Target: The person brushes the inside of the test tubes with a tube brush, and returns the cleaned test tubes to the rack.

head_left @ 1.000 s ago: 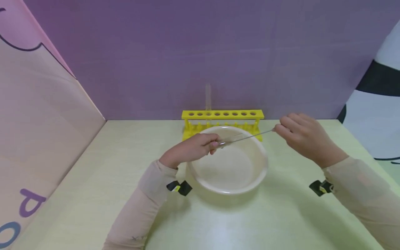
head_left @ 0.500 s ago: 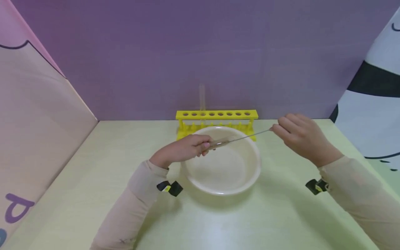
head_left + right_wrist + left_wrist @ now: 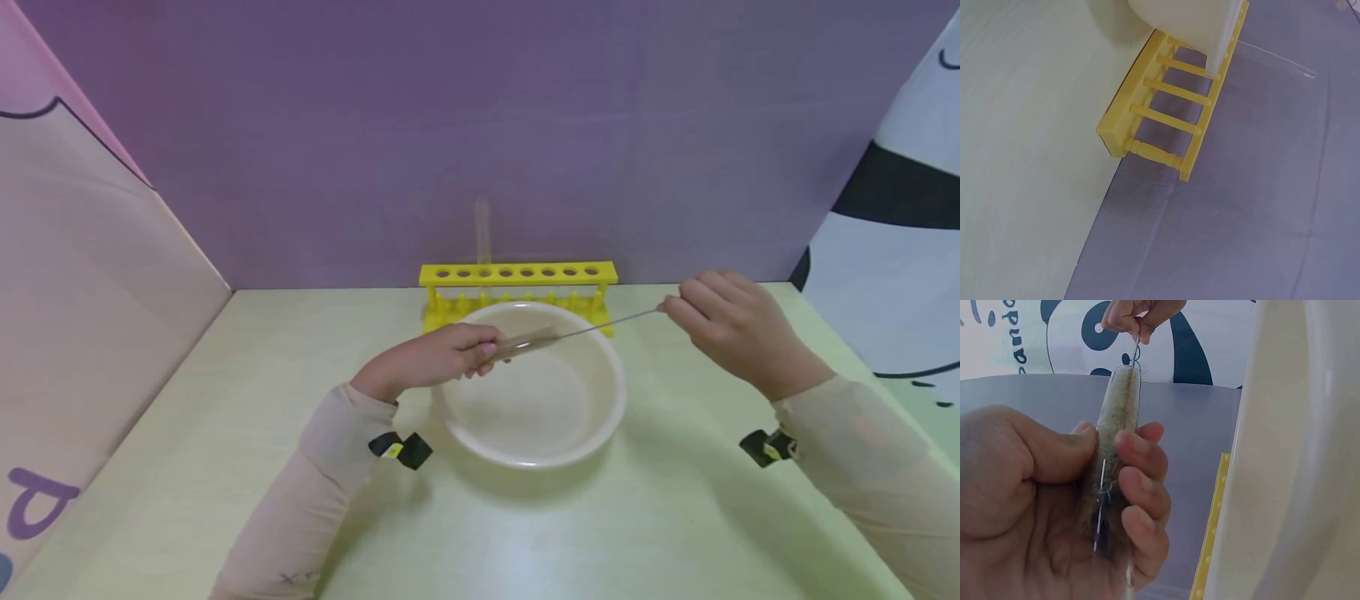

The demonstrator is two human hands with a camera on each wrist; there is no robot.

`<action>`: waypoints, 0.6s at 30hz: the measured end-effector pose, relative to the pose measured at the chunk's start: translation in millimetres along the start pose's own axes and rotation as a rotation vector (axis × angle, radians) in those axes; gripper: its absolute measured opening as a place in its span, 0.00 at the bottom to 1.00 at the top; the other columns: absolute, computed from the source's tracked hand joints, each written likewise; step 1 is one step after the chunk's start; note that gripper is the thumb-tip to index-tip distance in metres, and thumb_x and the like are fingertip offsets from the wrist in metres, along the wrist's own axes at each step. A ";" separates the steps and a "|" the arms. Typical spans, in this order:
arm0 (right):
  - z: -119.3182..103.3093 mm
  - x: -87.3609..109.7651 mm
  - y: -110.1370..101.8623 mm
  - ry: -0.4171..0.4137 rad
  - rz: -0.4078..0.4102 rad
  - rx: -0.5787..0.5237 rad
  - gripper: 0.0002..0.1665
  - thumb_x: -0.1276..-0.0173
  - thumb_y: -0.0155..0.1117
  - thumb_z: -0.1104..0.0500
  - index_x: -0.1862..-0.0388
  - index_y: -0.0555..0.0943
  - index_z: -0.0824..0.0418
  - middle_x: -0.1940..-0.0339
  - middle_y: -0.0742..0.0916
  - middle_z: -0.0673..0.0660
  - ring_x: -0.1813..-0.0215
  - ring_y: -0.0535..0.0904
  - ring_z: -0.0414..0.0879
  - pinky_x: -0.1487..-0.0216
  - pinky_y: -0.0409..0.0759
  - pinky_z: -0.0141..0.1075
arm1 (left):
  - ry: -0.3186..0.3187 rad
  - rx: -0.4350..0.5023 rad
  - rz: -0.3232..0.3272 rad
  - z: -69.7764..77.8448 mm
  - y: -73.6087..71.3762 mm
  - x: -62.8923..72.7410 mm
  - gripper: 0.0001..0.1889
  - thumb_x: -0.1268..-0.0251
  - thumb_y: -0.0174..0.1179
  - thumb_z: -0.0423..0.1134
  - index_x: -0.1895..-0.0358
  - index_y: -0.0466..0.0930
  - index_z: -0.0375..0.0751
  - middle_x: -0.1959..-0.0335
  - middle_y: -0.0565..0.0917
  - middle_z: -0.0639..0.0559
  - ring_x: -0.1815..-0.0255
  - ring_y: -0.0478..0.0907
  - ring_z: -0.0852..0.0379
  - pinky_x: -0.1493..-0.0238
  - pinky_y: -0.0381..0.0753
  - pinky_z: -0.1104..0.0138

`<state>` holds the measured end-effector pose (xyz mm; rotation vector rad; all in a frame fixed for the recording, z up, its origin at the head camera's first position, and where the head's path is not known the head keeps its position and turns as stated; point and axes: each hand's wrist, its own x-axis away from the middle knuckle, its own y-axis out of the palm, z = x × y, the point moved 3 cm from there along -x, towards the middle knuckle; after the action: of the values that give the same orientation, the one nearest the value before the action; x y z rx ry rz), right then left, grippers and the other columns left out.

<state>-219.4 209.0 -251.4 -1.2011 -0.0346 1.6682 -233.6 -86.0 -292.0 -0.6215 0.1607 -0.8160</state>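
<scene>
My left hand [image 3: 427, 360] grips a clear test tube [image 3: 523, 343] tilted over the basin, thumb on one side and fingers curled round the other. Inside the glass sits a bristly test tube brush [image 3: 1124, 403], seen in the left wrist view; a few bristles poke out at the mouth. The brush's thin wire handle [image 3: 611, 322] runs out of the tube to my right hand [image 3: 735, 329], which pinches its end. The right wrist view does not show the right hand.
A cream basin [image 3: 528, 463] stands on the table below the tube. Behind it is a yellow test tube rack [image 3: 517, 273] with one clear tube [image 3: 482, 233] upright in it. A purple wall [image 3: 337, 167] closes off the back.
My hands have moved slightly apart, and more of the wire handle shows between the tube and my right hand. The head view has shifted a little. Both grips are kept.
</scene>
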 end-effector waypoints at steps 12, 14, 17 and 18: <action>-1.4 7.8 1.6 0.012 0.014 -0.009 0.16 0.25 0.43 0.67 0.72 0.74 0.70 0.79 0.73 0.60 0.77 0.68 0.55 0.80 0.65 0.42 | -0.019 0.010 -0.032 -6.1 -4.6 6.5 0.11 0.24 0.40 0.36 0.60 0.73 0.39 0.72 0.71 0.42 0.72 0.66 0.53 0.68 0.68 0.61; -1.4 8.3 2.0 0.012 0.024 -0.008 0.17 0.24 0.42 0.66 0.72 0.74 0.70 0.79 0.73 0.60 0.77 0.68 0.55 0.81 0.66 0.42 | -0.016 0.011 -0.036 -7.1 -5.2 7.2 0.11 0.24 0.40 0.36 0.59 0.73 0.38 0.73 0.70 0.44 0.72 0.66 0.54 0.68 0.68 0.61; -1.6 9.2 1.8 0.013 0.029 -0.001 0.18 0.24 0.41 0.64 0.72 0.73 0.70 0.80 0.73 0.60 0.78 0.68 0.54 0.81 0.65 0.42 | -0.012 0.011 -0.042 -7.6 -5.8 8.0 0.11 0.24 0.40 0.35 0.57 0.73 0.38 0.73 0.70 0.47 0.72 0.66 0.55 0.68 0.67 0.64; -1.8 9.3 1.7 0.014 0.035 -0.002 0.19 0.23 0.41 0.64 0.73 0.73 0.70 0.80 0.73 0.60 0.78 0.68 0.54 0.81 0.65 0.42 | -0.013 0.013 -0.042 -7.3 -6.0 8.4 0.11 0.24 0.40 0.35 0.57 0.73 0.38 0.73 0.70 0.47 0.72 0.66 0.55 0.68 0.67 0.65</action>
<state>-219.0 214.1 -259.5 -1.2209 -0.0066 1.6902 -234.2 -98.5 -293.6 -0.6198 0.1304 -0.8527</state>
